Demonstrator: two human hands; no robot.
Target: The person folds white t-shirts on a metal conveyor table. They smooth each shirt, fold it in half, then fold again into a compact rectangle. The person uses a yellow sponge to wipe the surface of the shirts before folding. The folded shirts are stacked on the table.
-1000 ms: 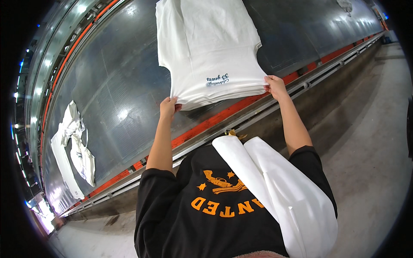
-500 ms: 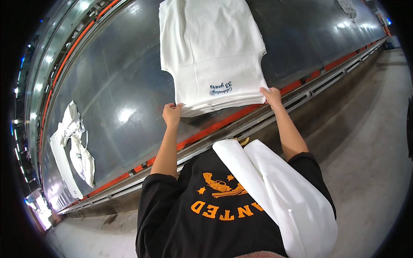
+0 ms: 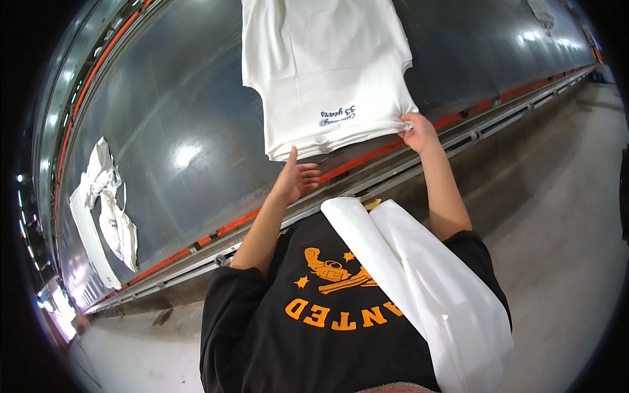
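A stack of white cut shirt panels (image 3: 331,72) with a small blue-green print lies on the long dark tabletop (image 3: 190,124), its several layered edges facing me. My right hand (image 3: 420,133) pinches the near right corner of the panels and draws it up into a small fold. Just below the near left edge is my left hand (image 3: 297,178), fingers spread and palm turned toward the right, holding nothing. The far end of the stack runs out of view at the top.
Crumpled white fabric pieces (image 3: 101,203) lie on the tabletop at the left, and another whitish bundle (image 3: 541,14) at the far right. An orange strip and a metal rail (image 3: 485,131) run along the near edge. White cloth (image 3: 419,281) hangs over my black shirt.
My left hand has let go of the near left corner and moved right and slightly down, its fingers opening. My right hand keeps its corner, now bunched up a little higher.
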